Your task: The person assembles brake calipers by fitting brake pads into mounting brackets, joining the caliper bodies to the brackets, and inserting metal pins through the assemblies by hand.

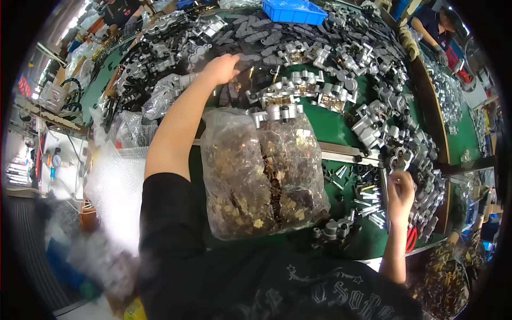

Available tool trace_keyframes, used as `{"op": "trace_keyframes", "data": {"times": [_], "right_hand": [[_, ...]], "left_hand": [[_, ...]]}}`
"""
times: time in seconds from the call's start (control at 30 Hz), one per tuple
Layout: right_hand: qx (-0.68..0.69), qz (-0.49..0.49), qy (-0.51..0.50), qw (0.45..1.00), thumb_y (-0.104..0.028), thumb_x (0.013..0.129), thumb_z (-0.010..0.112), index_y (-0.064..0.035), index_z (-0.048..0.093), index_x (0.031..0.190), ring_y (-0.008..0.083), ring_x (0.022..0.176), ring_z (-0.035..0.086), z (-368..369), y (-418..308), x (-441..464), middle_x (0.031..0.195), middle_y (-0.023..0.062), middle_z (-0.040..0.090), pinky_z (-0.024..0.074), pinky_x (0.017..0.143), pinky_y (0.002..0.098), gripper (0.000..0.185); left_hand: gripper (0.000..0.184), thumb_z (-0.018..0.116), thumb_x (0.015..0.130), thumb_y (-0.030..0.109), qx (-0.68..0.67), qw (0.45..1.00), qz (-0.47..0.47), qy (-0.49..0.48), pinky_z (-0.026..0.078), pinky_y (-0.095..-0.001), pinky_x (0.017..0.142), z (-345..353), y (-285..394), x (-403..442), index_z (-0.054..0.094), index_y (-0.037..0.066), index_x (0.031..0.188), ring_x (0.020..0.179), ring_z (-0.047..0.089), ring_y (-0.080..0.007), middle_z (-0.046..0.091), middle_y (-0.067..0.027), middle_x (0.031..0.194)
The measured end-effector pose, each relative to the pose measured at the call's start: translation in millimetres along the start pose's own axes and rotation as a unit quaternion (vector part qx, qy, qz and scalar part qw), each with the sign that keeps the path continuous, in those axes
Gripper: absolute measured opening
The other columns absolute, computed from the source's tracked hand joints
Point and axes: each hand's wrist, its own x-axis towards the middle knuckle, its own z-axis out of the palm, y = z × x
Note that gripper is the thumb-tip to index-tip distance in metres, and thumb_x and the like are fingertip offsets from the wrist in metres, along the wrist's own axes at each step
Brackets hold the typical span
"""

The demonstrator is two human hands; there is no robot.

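Note:
My left hand [221, 70] reaches to the far side of the bench, its fingers bent down at the edge of a pile of dark grey brake pads [256, 36]. What lies under those fingers is hidden. My right hand [400, 198] is closed at the right, beside an upright grey metal bar [384, 186]; I cannot make out anything in its grip. Between my arms lies a clear plastic bag [234, 176] full of small brass-coloured clips. Silver brake calipers [282, 112] stand against the bag's far edge, with more calipers [333, 96] behind.
Loose silver pins [368, 205] lie left of my right hand. A blue tray [295, 12] sits at the back. Heaped calipers [373, 128] line the right side of the green bench [336, 128]. Bubble wrap [114, 186] hangs at left. Other people work at the far left and right.

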Motion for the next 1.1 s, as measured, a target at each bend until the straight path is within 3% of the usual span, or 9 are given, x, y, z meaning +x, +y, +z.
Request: {"op": "trace_keyframes", "data": {"times": [0.27,0.43,0.53,0.6,0.8,0.83,0.87,1.0,1.1], "right_hand": [[0.012,-0.233,-0.033,0.972,-0.005,0.074,0.056,0.0009,0.058,0.082,0.0182,0.071,0.056,72,-98,154,0.079,0.0097,0.056,0.0441,0.066,0.0279,0.011],[-0.205,-0.326,-0.088,0.919,-0.012,0.073,0.053,-0.0004,0.061,0.086,0.0311,0.078,0.06,161,-100,331,0.084,0.0175,0.061,0.0463,0.07,0.0372,0.02],[-0.389,-0.167,-0.052,0.905,-0.01,0.071,0.05,-0.0001,0.062,0.086,0.0332,0.079,0.06,147,-42,421,0.083,0.0208,0.061,0.0478,0.068,0.0404,0.022],[-0.457,-0.175,-0.077,0.869,-0.01,0.07,0.051,0.0,0.063,0.082,0.0328,0.078,0.061,103,2,451,0.085,0.0205,0.061,0.0492,0.067,0.0399,0.02],[-0.732,-0.221,-0.171,0.622,-0.022,0.08,0.048,-0.0034,0.066,0.079,0.0311,0.079,0.06,-24,215,460,0.085,0.0162,0.063,0.0476,0.074,0.0376,0.026],[-0.581,-0.091,-0.134,0.798,-0.028,0.081,0.049,-0.0016,0.065,0.082,0.0324,0.082,0.059,-34,211,426,0.086,0.0167,0.062,0.0467,0.076,0.0382,0.031],[-0.466,-0.036,-0.084,0.88,-0.031,0.08,0.052,0.0,0.064,0.081,0.033,0.083,0.059,-40,201,389,0.087,0.0182,0.062,0.0464,0.076,0.0389,0.034],[-0.421,0.068,-0.083,0.9,-0.04,0.082,0.05,0.0048,0.054,0.102,0.0371,0.093,0.055,-15,311,369,0.101,0.0256,0.055,0.0418,0.085,0.0387,0.049],[-0.418,0.065,0.004,0.906,-0.03,0.08,0.054,0.0005,0.058,0.094,0.0346,0.095,0.054,-13,249,342,0.098,0.0223,0.057,0.042,0.085,0.0389,0.034]], "left_hand": [[0.029,0.056,0.076,0.033,0.086,0.986,0.011,-0.145,0.046,-0.0418,0.067,-52,38,-10,0.062,0.005,0.08,0.078,0.06,-0.031,0.063,-0.0153,0.081],[0.033,0.048,0.084,0.034,-0.008,0.995,-0.087,0.043,0.045,-0.0401,0.065,-87,58,-34,0.059,0.004,0.092,0.076,0.059,-0.031,0.062,-0.0158,0.082],[0.031,0.045,0.088,0.027,-0.443,0.877,-0.11,0.15,0.043,-0.0292,0.054,-82,51,-56,0.053,0.0,0.101,0.058,0.056,-0.0166,0.06,-0.0086,0.072],[0.027,0.044,0.09,0.024,-0.52,0.833,-0.095,0.161,0.034,-0.0201,0.047,-108,87,-71,0.05,0.001,0.102,0.049,0.041,-0.0054,0.049,-0.0005,0.065],[0.032,0.041,0.09,0.031,-0.645,0.757,-0.031,0.096,0.022,-0.0171,0.043,-87,108,-89,0.048,0.002,0.101,0.048,0.028,-0.0028,0.038,0.003,0.062],[0.037,0.039,0.09,0.036,-0.676,0.728,-0.032,0.105,0.022,-0.0169,0.043,-83,113,-95,0.048,0.002,0.1,0.048,0.029,-0.0029,0.038,0.0031,0.061],[0.042,0.037,0.09,0.04,-0.705,0.698,-0.033,0.116,0.022,-0.0167,0.043,-80,118,-101,0.048,0.001,0.1,0.049,0.03,-0.003,0.038,0.0031,0.061],[0.049,0.037,0.088,0.048,-0.622,0.747,-0.154,0.176,0.024,-0.0171,0.042,-62,126,-143,0.049,0.002,0.099,0.049,0.032,-0.0039,0.039,0.003,0.06],[0.044,0.04,0.087,0.046,-0.489,0.811,-0.248,0.203,0.024,-0.0172,0.041,-56,140,-167,0.05,0.005,0.098,0.049,0.034,-0.0036,0.041,0.003,0.061]]}}
